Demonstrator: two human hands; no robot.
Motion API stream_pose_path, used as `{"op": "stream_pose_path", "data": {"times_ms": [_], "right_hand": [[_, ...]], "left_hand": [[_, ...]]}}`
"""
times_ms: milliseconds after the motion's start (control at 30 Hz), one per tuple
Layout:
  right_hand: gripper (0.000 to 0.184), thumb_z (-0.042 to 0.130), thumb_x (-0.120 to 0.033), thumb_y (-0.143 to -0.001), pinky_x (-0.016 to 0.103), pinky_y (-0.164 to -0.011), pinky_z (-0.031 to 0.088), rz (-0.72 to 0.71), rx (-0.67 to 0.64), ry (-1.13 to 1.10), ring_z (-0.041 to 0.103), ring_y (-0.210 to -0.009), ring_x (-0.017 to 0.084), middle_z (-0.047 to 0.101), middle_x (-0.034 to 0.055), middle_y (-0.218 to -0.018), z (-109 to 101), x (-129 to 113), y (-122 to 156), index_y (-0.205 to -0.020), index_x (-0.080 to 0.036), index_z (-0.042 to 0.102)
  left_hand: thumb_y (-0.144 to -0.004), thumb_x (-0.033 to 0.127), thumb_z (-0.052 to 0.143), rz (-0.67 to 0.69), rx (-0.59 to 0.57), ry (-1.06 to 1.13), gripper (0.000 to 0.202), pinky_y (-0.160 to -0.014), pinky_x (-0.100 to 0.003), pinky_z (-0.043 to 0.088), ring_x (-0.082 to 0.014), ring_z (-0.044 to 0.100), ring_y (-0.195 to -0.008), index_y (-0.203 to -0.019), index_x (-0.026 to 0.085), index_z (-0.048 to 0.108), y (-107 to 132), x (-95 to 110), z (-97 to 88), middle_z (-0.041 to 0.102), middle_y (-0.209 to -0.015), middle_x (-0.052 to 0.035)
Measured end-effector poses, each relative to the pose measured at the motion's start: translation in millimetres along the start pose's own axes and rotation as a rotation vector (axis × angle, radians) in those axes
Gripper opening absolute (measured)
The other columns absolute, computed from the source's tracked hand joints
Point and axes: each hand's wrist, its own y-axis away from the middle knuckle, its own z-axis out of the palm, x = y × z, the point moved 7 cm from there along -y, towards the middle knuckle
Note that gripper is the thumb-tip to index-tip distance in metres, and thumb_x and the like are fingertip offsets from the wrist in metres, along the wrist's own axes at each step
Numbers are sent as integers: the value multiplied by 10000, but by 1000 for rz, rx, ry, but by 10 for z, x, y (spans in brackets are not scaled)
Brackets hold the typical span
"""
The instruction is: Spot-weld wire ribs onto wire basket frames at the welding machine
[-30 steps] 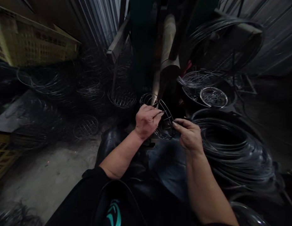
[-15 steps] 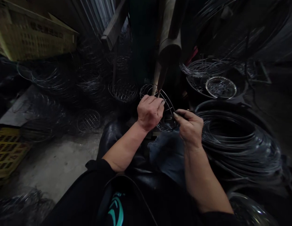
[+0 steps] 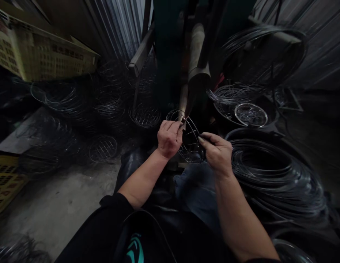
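Between my hands is a round wire basket (image 3: pixel 192 158), its rim tilted and its thin wires crossing below. My right hand (image 3: pixel 218 151) pinches the right side of the rim between thumb and fingers. On the left, my left hand (image 3: pixel 169 139) is closed near the rim, just below a machine's pointed metal tip (image 3: pixel 184 117); its fingertips hide exactly which wire they grip. The tip meets the basket's upper edge, though contact is hard to make out. Above it hangs the machine's thick cylindrical arm (image 3: pixel 199 69).
A large coil of wire (image 3: pixel 271 175) lies at the right, before a basin (image 3: pixel 227 118) with wire pieces and a round metal dish (image 3: pixel 251 114). Stacked wire baskets (image 3: pixel 109 98) fill the left, beside a yellow crate (image 3: pixel 60 60). One wire grid (image 3: pixel 103 149) rests low on the left.
My view has tilted up, so the scene sits lower. My left hand has shifted slightly left from the tip, showing more of the basket. My right hand keeps its pinch on the rim.
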Motion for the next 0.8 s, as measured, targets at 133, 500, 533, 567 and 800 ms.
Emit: {"op": "stream_pose_path", "data": {"times_ms": [133, 500, 533, 567, 800], "right_hand": [[201, 751, -322, -619, 316, -679, 500, -3, 2, -23, 615, -693, 185, 697, 21, -719, 41, 41, -55, -761, -180, 753], [161, 781, -314, -677, 252, -584, 455, 15, 16, -58, 561, -600, 125, 645, -10, -643, 34, 88, -32, -781, -195, 754], [182, 789, -332, -680, 249, -579, 458, 46, 18, -77, 564, -597, 123, 645, -9, -640, -16, 135, 9, -800, -199, 756], [213, 798, -352, -677, 251, -589, 471, 83, 16, -113, 580, -612, 126, 659, -3, -661, -76, 206, 59, -829, -207, 760], [365, 899, -359, -498, 329, -700, 554, 276, -12, -269, 668, -717, 179, 734, 52, -795, -334, 895, 454, -812, -219, 778]], "left_hand": [[-940, 239, 500, -23, -11, -13, 203, -797, -315, 465, -165, 581, -772, -871, 131, 657, -23, -79, 18, 687, -798, -71], [-921, 271, 532, -170, 12, 110, 188, -775, -309, 484, -159, 588, -762, -898, 147, 671, -1, -228, 41, 674, -804, -54], [-918, 276, 537, -242, 28, 154, 182, -763, -298, 493, -151, 593, -761, -931, 151, 668, 68, -310, 21, 673, -827, -52], [-914, 272, 536, -316, 33, 195, 178, -760, -291, 501, -146, 601, -773, -962, 155, 662, 165, -401, 9, 670, -854, -52], [-709, 326, 699, -181, -339, 221, 717, -1073, -475, 400, -322, 459, -1304, -1367, 140, 483, 937, -517, 346, 482, -1407, -186]]}}
